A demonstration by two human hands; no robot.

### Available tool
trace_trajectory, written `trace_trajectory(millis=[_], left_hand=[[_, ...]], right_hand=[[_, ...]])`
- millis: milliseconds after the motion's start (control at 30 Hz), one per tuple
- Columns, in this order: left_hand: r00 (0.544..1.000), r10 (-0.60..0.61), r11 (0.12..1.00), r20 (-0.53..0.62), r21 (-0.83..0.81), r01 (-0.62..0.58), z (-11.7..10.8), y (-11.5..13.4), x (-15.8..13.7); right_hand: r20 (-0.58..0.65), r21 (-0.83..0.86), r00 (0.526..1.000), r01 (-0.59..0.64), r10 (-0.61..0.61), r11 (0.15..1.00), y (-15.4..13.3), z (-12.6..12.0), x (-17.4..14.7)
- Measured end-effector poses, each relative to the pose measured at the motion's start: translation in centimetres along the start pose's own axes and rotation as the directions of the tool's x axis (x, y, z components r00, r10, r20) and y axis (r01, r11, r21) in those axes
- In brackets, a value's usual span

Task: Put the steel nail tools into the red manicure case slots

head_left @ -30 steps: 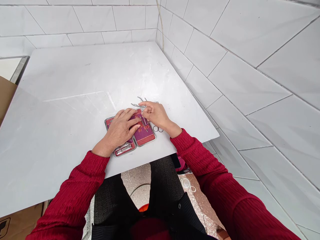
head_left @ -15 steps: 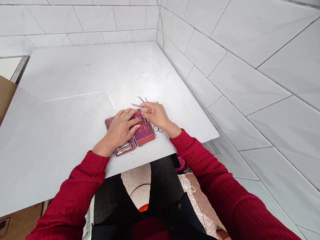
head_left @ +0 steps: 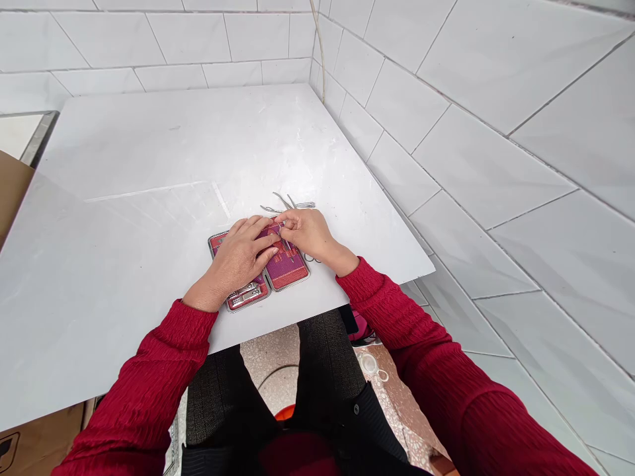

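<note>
CASE: Case lies open flat on table, nr front edge; 2 halves side by side, hinge btwn, metal rim, red + purple lining.
L HALF: Clippers at near end, set crosswise. Small metal parts at far corner, too small to ID. Mid section hidden under L hand.
R HALF: Slim tool in far part, approx. lengthwise; small red strips alongside. Purple lining visible at near end.
L HAND: L hand palm down over L half; fingers fwd, slightly spread, thumb + index reaching past hinge onto R half. Hand wide + flat, resting on case.
R HAND: R hand at far R edge of case, knuckles up. Thumb + index narrow, pinching upper end of slim tool; other fingers curled, partly hidden.
OUTSIDE CASE: Nippers on table just beyond far edge of R half, handles apart, jaw end hidden by R hand. Metal tool beside, just past R knuckles. Scissors just off R edge; finger loops partly covered by R wrist.
ARMS: Both in red sleeves, angled inward from lower corners; hands meet nr hinge, fingertips close together.
</note>
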State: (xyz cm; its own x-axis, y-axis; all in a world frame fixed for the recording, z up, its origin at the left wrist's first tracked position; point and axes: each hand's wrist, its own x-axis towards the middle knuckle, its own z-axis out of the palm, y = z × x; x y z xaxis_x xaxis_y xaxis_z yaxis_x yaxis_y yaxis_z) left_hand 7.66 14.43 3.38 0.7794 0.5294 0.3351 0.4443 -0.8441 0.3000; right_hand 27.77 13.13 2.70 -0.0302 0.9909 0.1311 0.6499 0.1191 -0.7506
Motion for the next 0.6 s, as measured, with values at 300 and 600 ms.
trace_trajectory(millis=[300,600], left_hand=[[1.000,0.018,1.000,-0.002,0.025,-0.018,0.1,-0.2,-0.1],[1.000,0.026,1.000,-0.018,0.016,-0.026,0.4,-0.4,-0.1]], right_hand=[[0.044,-0.172,0.998,0.046,-0.039,0.984,-0.8,-0.4,-0.1],[0.059,-0.343,0.997,0.065,-0.048,0.937,-1.5,0.1,0.1]])
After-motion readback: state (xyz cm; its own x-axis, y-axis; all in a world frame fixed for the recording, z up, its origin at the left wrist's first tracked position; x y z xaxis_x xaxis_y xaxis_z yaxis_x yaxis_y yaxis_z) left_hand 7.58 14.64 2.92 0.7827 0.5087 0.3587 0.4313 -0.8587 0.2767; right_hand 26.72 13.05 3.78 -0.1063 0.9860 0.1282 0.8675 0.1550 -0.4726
